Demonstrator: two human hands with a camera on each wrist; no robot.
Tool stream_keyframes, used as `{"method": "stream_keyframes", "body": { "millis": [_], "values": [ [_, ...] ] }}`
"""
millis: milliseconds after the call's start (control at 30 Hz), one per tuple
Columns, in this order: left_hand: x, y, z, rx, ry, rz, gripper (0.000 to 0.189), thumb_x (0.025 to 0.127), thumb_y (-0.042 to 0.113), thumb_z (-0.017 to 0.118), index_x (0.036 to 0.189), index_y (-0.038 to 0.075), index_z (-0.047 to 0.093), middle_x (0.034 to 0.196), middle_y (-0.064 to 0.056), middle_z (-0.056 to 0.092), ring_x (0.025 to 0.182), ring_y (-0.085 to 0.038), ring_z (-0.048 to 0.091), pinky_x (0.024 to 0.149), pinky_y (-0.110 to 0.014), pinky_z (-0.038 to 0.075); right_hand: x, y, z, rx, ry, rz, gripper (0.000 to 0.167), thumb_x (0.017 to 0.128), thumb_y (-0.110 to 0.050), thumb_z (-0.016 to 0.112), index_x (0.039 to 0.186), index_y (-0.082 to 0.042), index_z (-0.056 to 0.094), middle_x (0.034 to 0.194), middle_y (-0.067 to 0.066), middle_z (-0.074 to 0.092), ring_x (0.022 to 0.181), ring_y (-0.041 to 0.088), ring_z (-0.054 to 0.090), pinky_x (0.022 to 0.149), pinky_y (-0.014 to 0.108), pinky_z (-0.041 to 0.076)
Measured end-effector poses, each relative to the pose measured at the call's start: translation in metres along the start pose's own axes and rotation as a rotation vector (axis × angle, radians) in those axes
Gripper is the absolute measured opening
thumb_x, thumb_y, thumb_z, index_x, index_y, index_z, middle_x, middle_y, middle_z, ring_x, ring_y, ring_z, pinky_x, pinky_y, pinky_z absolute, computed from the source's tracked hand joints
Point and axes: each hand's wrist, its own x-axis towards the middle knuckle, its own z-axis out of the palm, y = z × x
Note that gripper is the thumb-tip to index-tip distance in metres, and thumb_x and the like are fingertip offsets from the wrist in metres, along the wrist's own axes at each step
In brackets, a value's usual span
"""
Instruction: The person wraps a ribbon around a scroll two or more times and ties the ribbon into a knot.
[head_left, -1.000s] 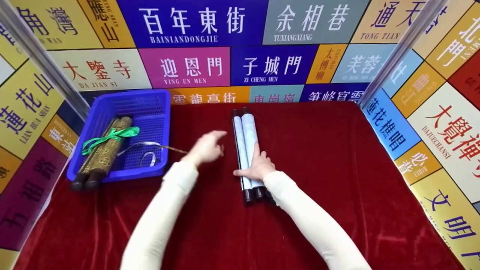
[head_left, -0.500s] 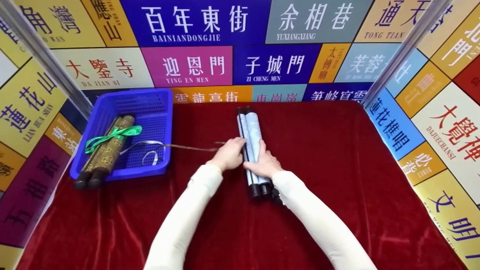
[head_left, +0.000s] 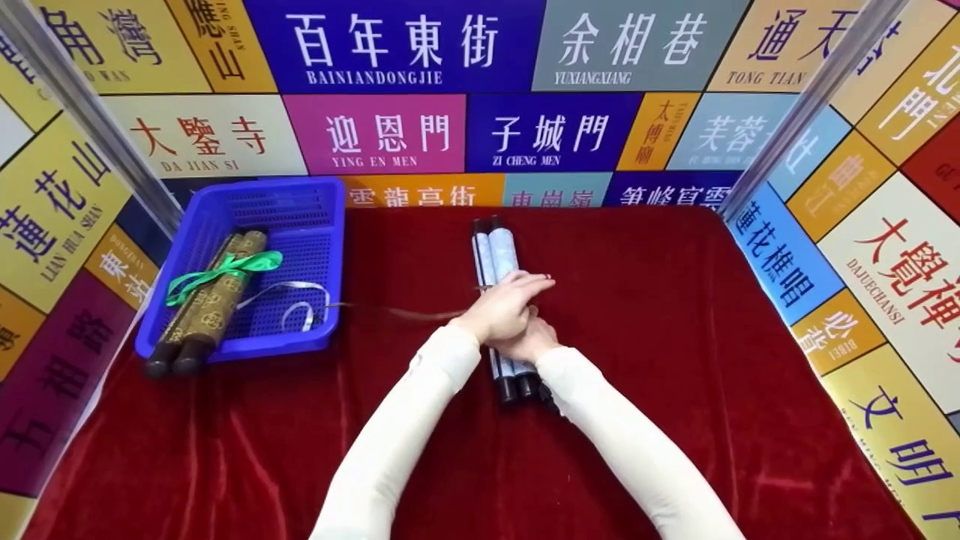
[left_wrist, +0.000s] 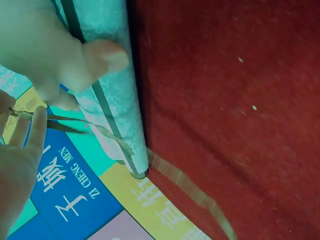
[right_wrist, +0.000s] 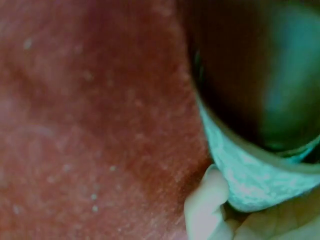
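Note:
A light blue scroll (head_left: 504,247), rolled into two side-by-side rolls with dark knobs, lies lengthwise on the red cloth. My right hand (head_left: 536,341) grips its near half, and in the left wrist view the thumb (left_wrist: 107,56) presses on top of the roll. My left hand (head_left: 502,309) crosses over the scroll above the right hand, partly covering it. Between the left hand's fingers (left_wrist: 37,127) a thin brown ribbon (left_wrist: 107,134) is pinched; it runs across the scroll. More of this ribbon (left_wrist: 182,182) trails on the cloth from the scroll's other side.
At the left a blue plastic basket (head_left: 337,262) holds a gold-patterned scroll (head_left: 210,307) tied with a green ribbon (head_left: 255,262). A white ribbon (head_left: 300,286) lies in the basket too. Sign-printed panels (head_left: 405,45) stand behind and at both sides of the red cloth (head_left: 645,300).
My left hand has moved right from beside the basket, drawing the brown ribbon out and across the scroll. The scroll shifted slightly right under my right hand.

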Motion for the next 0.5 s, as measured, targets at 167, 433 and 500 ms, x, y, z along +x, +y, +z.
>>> {"method": "stream_keyframes", "body": {
  "millis": [167, 433, 500],
  "values": [
    [-0.006, -0.002, -0.002, -0.021, -0.052, -0.059, 0.067, 0.098, 0.005, 0.047, 0.159, 0.026, 0.028, 0.164, -0.007, 0.032, 0.151, -0.026, 0.031, 0.122, -0.041, 0.033, -0.001, -0.001, 0.002, 0.013, -0.015, 0.001, 0.097, 0.085, -0.064, 0.06, 0.158, -0.009, 0.028, 0.156, 0.033, 0.034, 0.135, 0.045, 0.049, 0.109, 0.058, 0.042],
    [-0.03, -0.025, -0.026, -0.021, -0.054, -0.374, 0.075, 0.094, 0.016, 0.061, 0.16, 0.024, 0.025, 0.144, -0.015, 0.057, 0.121, -0.036, 0.061, 0.101, -0.049, 0.051, 0.002, -0.002, 0.007, 0.02, 0.064, 0.047, 0.112, 0.08, -0.056, 0.068, 0.161, -0.013, 0.005, 0.139, 0.031, 0.047, 0.111, 0.044, 0.061, 0.096, 0.052, 0.05],
    [-0.04, -0.033, -0.029, 0.021, -0.083, -0.491, 0.068, 0.091, 0.019, 0.065, 0.153, 0.014, 0.038, 0.14, -0.018, 0.059, 0.121, -0.039, 0.06, 0.1, -0.051, 0.051, 0.002, -0.002, 0.007, 0.026, 0.079, 0.053, 0.112, 0.079, -0.054, 0.068, 0.161, -0.011, 0.005, 0.135, 0.028, 0.049, 0.105, 0.041, 0.062, 0.093, 0.05, 0.051]
  ]
}}
